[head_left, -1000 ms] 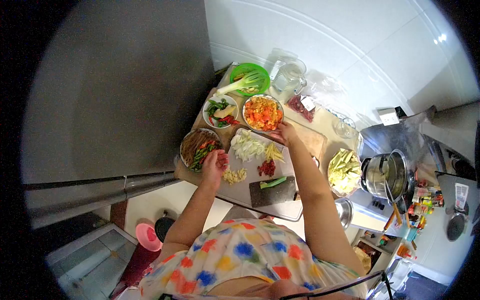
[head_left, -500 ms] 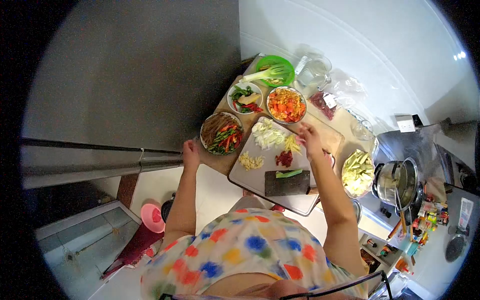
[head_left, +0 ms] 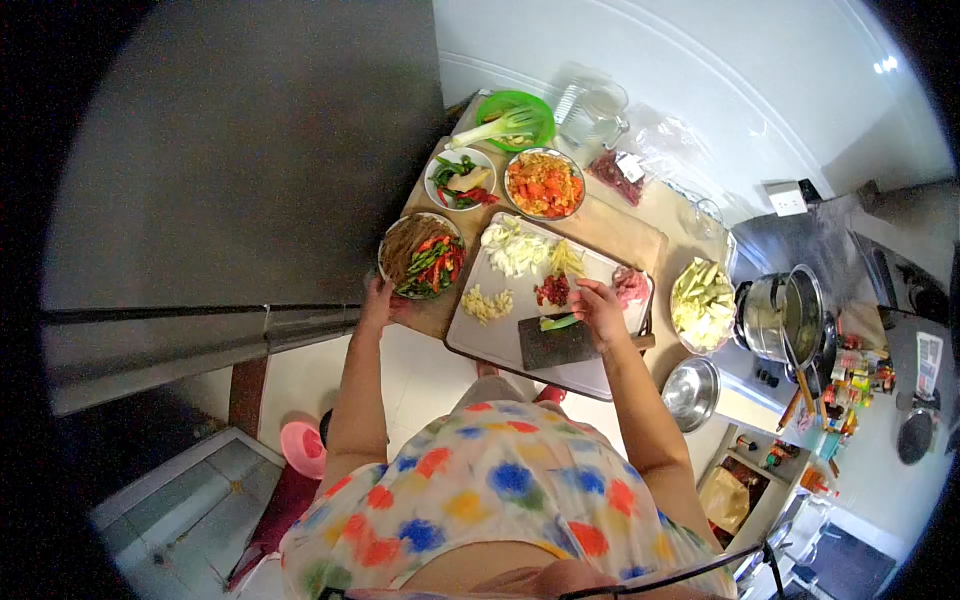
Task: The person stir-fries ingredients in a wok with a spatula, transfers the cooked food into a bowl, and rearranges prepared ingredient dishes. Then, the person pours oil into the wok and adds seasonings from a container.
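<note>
In the head view, your right hand [head_left: 598, 314] is at the cleaver [head_left: 548, 352], right of the frame centre, beside the green piece [head_left: 562, 322]; its fingers are partly curled, but I cannot tell if they hold something. Your left hand [head_left: 377, 302], half closed, is by the lower-left rim of the noodle-and-pepper bowl [head_left: 420, 298], its grip unclear, and both forearms reach upward, apart.

Cleaver [head_left: 545, 347] on cutting board [head_left: 492, 341], 1 basin [head_left: 691, 397] to the right
</note>
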The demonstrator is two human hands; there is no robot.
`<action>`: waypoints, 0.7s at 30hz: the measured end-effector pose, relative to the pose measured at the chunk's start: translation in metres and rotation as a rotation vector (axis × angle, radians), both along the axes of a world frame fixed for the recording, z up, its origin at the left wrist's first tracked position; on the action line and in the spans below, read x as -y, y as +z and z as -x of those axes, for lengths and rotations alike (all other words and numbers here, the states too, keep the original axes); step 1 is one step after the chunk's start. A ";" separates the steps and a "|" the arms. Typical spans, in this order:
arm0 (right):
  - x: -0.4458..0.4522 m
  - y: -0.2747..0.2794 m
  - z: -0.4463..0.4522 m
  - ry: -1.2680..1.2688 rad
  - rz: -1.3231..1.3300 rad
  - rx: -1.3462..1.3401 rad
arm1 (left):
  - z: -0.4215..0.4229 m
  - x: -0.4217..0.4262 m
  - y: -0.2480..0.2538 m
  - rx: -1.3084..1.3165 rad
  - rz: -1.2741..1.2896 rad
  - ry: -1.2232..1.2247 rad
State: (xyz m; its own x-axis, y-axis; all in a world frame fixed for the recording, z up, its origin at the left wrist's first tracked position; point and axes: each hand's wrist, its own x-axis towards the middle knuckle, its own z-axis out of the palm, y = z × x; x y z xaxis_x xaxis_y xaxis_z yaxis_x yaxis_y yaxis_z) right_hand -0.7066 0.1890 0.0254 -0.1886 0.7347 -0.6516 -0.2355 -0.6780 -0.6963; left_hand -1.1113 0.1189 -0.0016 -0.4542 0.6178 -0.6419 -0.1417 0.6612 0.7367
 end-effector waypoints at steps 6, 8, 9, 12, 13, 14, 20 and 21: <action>0.009 0.005 -0.002 0.011 -0.001 -0.016 | -0.008 0.000 0.008 0.098 -0.090 -0.145; 0.011 0.006 -0.004 0.011 0.005 -0.012 | -0.012 0.005 0.005 0.124 -0.074 -0.066; 0.013 0.006 -0.006 0.009 0.005 -0.007 | -0.013 0.009 0.003 0.138 -0.068 -0.026; 0.017 0.001 -0.013 0.011 -0.009 -0.002 | -0.017 0.018 0.004 0.155 -0.131 0.030; 0.018 -0.001 -0.015 0.015 -0.015 -0.003 | -0.018 0.021 0.006 0.149 -0.133 0.036; 0.019 0.000 -0.017 0.005 -0.010 0.001 | -0.019 0.023 0.013 0.142 -0.134 0.043; 0.026 0.001 -0.031 -0.023 0.003 -0.012 | -0.014 0.041 0.028 0.133 -0.181 0.119; 0.027 0.001 -0.032 -0.028 0.003 -0.024 | -0.019 0.041 0.034 0.152 -0.198 0.119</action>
State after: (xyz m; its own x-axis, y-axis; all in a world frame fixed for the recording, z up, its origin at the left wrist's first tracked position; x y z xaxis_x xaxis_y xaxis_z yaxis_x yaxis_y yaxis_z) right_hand -0.6742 0.1620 0.0268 -0.1832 0.7379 -0.6495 -0.2713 -0.6730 -0.6881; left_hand -1.0924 0.0779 0.0323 -0.4389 0.6864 -0.5798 -0.3281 0.4783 0.8146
